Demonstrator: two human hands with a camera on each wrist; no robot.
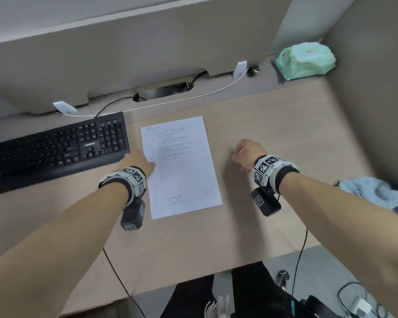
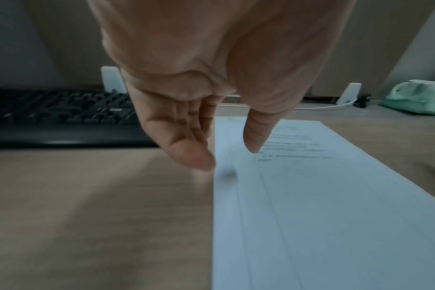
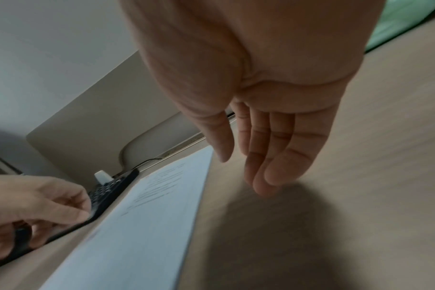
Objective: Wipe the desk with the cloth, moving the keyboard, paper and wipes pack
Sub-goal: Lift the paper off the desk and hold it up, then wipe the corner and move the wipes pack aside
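Observation:
A printed white paper [image 1: 182,166] lies flat in the middle of the desk [image 1: 274,125]. The black keyboard [image 1: 55,148] sits to its left. A green wipes pack [image 1: 305,60] rests at the back right corner, and a light blue cloth [image 1: 377,193] lies crumpled at the right edge. My left hand [image 1: 140,161] hovers at the paper's left edge beside the keyboard's corner; its fingers [image 2: 199,162] hang relaxed and hold nothing. My right hand [image 1: 244,154] is over bare desk right of the paper [image 3: 142,215], its fingers [image 3: 266,188] loose and empty.
A beige partition [image 1: 124,60] runs along the back and right sides. A white cable [image 1: 193,97] and a black keyboard cord [image 1: 110,105] trail along the back by a cable slot. The desk's front edge is near my body, with cables on the floor below.

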